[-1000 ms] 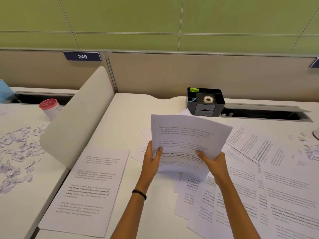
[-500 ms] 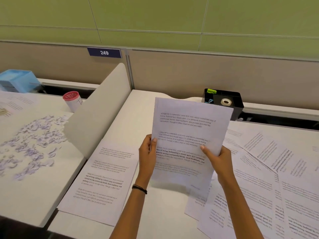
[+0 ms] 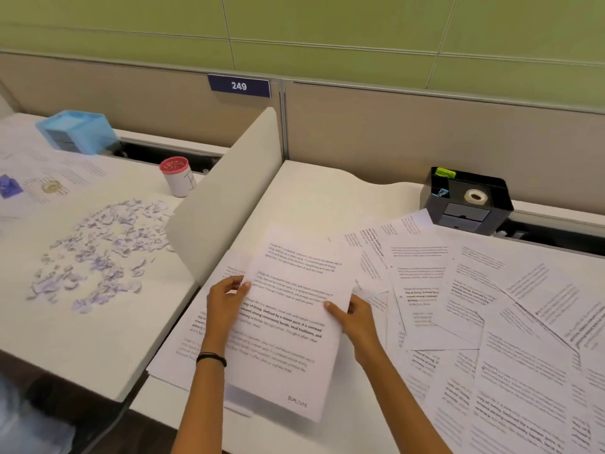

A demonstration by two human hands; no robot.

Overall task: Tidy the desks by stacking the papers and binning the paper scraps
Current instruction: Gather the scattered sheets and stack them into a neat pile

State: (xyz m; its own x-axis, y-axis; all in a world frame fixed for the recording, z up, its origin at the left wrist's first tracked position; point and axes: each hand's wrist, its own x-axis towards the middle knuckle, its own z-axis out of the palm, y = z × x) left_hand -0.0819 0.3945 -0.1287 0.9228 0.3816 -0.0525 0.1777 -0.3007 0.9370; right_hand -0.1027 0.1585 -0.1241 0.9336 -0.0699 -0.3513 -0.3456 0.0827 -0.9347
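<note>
I hold a small sheaf of printed papers (image 3: 288, 322) between both hands, low over the right desk. My left hand (image 3: 226, 306) grips its left edge with the thumb on top. My right hand (image 3: 355, 319) grips its right edge. Under the sheaf lies another printed stack (image 3: 183, 342) next to the divider, partly hidden. Many loose printed sheets (image 3: 474, 306) overlap across the right side of this desk. A heap of torn paper scraps (image 3: 98, 250) is spread over the left desk.
A white divider panel (image 3: 226, 198) stands between the two desks. A black organiser (image 3: 468, 201) with a tape roll sits at the back right. On the left desk are a red-lidded cup (image 3: 178, 176), a blue box (image 3: 77, 131) and a tape roll (image 3: 50, 186).
The sheaf came down from upright in front of me and moved left, now lying almost flat over the stack by the divider. My view swung left, showing more of the left desk.
</note>
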